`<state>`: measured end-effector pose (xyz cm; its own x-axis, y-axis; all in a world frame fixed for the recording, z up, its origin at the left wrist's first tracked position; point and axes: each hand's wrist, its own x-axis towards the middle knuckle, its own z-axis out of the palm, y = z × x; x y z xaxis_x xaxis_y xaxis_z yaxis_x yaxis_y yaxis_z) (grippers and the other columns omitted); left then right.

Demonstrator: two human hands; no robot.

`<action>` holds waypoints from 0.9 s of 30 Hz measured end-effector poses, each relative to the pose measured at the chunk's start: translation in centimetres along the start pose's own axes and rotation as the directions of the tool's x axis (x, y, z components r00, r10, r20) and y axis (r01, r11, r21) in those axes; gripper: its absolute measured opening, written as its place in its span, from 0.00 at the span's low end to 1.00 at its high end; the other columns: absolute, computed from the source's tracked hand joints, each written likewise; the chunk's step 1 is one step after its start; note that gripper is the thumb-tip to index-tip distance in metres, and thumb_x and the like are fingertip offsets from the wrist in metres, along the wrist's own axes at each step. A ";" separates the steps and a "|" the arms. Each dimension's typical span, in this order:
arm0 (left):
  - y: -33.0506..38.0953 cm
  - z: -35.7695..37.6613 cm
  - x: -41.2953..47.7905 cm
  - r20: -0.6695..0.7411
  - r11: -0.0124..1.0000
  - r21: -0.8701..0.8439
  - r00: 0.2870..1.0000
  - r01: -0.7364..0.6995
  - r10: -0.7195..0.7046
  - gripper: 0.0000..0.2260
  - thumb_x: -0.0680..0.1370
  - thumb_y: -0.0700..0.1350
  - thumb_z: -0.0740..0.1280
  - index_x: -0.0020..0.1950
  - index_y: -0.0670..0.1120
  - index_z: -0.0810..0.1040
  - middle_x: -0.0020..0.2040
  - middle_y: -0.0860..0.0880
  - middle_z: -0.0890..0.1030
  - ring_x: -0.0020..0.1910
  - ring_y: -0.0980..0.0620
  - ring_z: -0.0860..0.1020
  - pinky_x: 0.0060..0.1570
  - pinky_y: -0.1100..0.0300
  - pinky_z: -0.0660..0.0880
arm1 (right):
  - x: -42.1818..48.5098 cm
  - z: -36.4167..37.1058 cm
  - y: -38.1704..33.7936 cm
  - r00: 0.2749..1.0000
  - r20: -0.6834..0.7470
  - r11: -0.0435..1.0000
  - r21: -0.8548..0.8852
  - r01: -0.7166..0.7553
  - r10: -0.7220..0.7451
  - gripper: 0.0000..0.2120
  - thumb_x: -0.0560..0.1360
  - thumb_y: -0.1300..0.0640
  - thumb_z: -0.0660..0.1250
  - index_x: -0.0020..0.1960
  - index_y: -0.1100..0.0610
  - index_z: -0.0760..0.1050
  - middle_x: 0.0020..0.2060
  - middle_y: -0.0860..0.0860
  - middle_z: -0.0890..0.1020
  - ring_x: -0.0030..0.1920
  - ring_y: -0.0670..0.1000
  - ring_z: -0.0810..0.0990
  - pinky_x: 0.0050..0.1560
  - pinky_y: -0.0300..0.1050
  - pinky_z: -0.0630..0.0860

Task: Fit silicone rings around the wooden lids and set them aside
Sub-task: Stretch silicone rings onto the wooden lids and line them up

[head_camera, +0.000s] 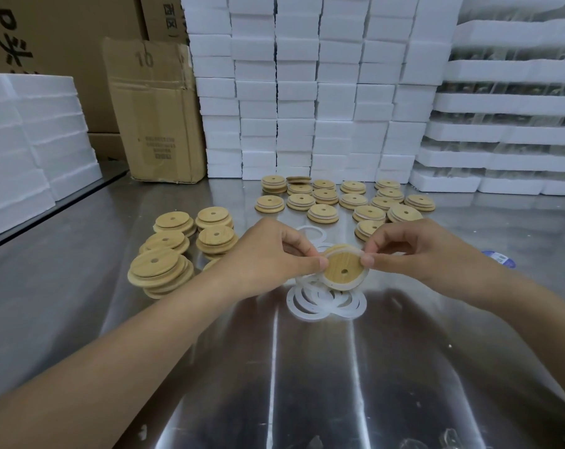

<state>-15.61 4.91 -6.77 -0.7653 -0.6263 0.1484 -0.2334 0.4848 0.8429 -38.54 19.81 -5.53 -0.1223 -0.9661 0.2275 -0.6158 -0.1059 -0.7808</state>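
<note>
I hold a round wooden lid (343, 266) with a small centre hole above the steel table (323, 367), tilted toward me. My left hand (274, 251) pinches its left edge between thumb and fingers. My right hand (414, 247) pinches its right edge, where a translucent white silicone ring (355, 288) wraps the lid's rim. Loose silicone rings (320, 304) lie in a pile on the table just under the lid. Bare wooden lids (174, 247) are stacked to the left. Lids fitted with rings (346, 199) lie spread out behind my hands.
White foam boxes (307, 92) are stacked in a wall at the back, with more foam trays (514, 124) at the right and foam blocks (28, 131) at the left. A worn cardboard box (155, 118) stands at the back left. A small blue object (498, 257) lies right of my right hand.
</note>
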 end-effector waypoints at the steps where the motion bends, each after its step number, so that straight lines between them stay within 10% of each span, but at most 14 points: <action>1: 0.0 0.0 0.0 0.009 1.000 0.000 1.000 0.001 -0.001 0.05 0.75 0.51 0.81 0.43 0.51 0.90 0.39 0.51 0.89 0.34 0.63 0.81 0.35 0.72 0.73 | 0.0 -0.1 0.0 1.000 0.021 1.000 0.009 -0.020 0.020 0.11 0.71 0.44 0.77 0.45 0.51 0.86 0.44 0.49 0.87 0.46 0.46 0.84 0.51 0.36 0.76; 11: 0.0 -0.5 0.0 0.084 0.992 0.080 0.992 -0.096 0.090 0.04 0.75 0.48 0.82 0.42 0.54 0.89 0.42 0.55 0.89 0.46 0.56 0.87 0.54 0.58 0.82 | -0.3 -0.5 -0.4 0.994 0.074 0.995 0.039 -0.086 0.083 0.11 0.73 0.46 0.76 0.45 0.53 0.86 0.44 0.56 0.85 0.45 0.48 0.80 0.53 0.48 0.73; 27: 0.1 -0.2 -0.4 0.053 0.979 0.168 0.993 -0.113 0.106 0.05 0.73 0.53 0.82 0.41 0.56 0.90 0.40 0.58 0.88 0.44 0.59 0.86 0.49 0.62 0.82 | -0.3 -0.6 0.3 0.994 0.078 0.995 0.058 -0.080 0.075 0.11 0.71 0.47 0.77 0.45 0.54 0.87 0.42 0.57 0.86 0.41 0.45 0.78 0.45 0.37 0.74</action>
<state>-15.25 5.11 -6.65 -0.8164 -0.5382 0.2091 -0.2426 0.6484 0.7216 -39.14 20.18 -5.44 -0.1072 -0.9867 0.1221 -0.5581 -0.0419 -0.8287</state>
